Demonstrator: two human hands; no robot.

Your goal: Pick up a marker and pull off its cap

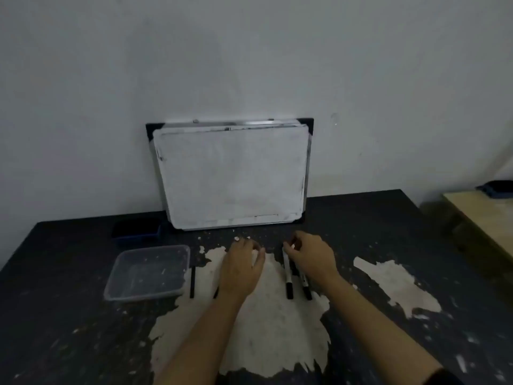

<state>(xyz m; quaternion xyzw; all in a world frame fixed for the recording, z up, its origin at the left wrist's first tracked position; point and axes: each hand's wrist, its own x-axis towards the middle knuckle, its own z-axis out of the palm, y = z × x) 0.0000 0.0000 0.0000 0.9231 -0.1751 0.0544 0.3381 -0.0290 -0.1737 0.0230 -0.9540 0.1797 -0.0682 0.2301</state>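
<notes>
My left hand (pixel 241 266) lies palm down on the worn black table (pixel 388 234), fingers relaxed. A dark marker end (pixel 216 293) peeks out from under its wrist. My right hand (pixel 312 257) has its fingers curled at the far end of a white marker with a black cap (pixel 288 279), pinching it against the table. A second marker (pixel 306 289) lies partly hidden under that hand. A further black marker (pixel 192 282) lies beside a clear plastic container (pixel 147 273) to the left.
A small whiteboard (pixel 233 176) leans on the wall at the back of the table. A dark blue tray (pixel 136 232) sits left of it. The table's coating has peeled off in pale patches. A wooden table (pixel 483 218) stands at the right.
</notes>
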